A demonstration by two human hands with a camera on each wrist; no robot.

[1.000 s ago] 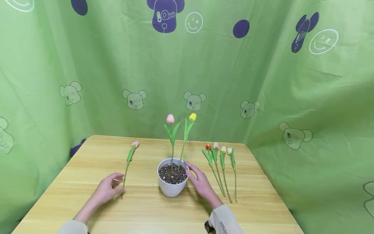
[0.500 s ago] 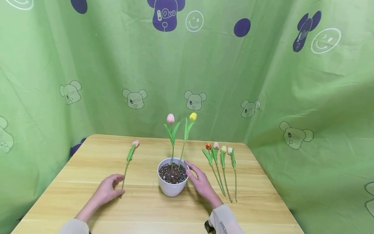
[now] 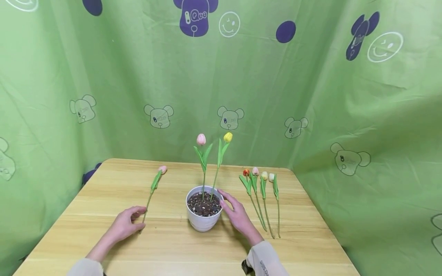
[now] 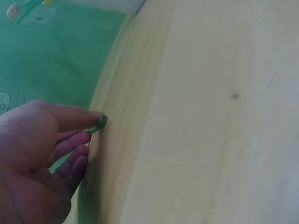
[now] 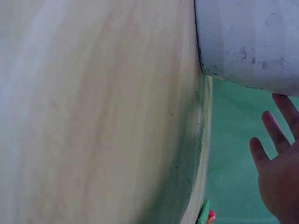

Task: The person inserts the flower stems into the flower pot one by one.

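Note:
My left hand (image 3: 124, 225) pinches the lower stem of a pink tulip (image 3: 156, 181) that lies along the left side of the table. In the left wrist view the cut end of the stem (image 4: 102, 121) pokes out by the thumb. A white pot (image 3: 203, 224) of dark soil (image 3: 198, 207) stands mid-table, with a pink tulip (image 3: 201, 139) and a yellow tulip (image 3: 228, 137) upright in it. Against the pot's right side rests my right hand (image 3: 238, 217), thumb and forefinger at the rim. Its other fingers (image 5: 275, 133) are straight and spread in the right wrist view.
To the right of the pot, several tulips lie side by side: a red one (image 3: 246, 173), a pink one (image 3: 255, 171), a pale yellow one (image 3: 264, 176) and a white one (image 3: 271, 178). A green printed curtain (image 3: 193, 84) surrounds the wooden table (image 3: 179, 253).
The pink tulip in my left hand has turned slightly, its bloom shifting right and its stem end left. My left hand moved a little left. The right hand and pot stay put.

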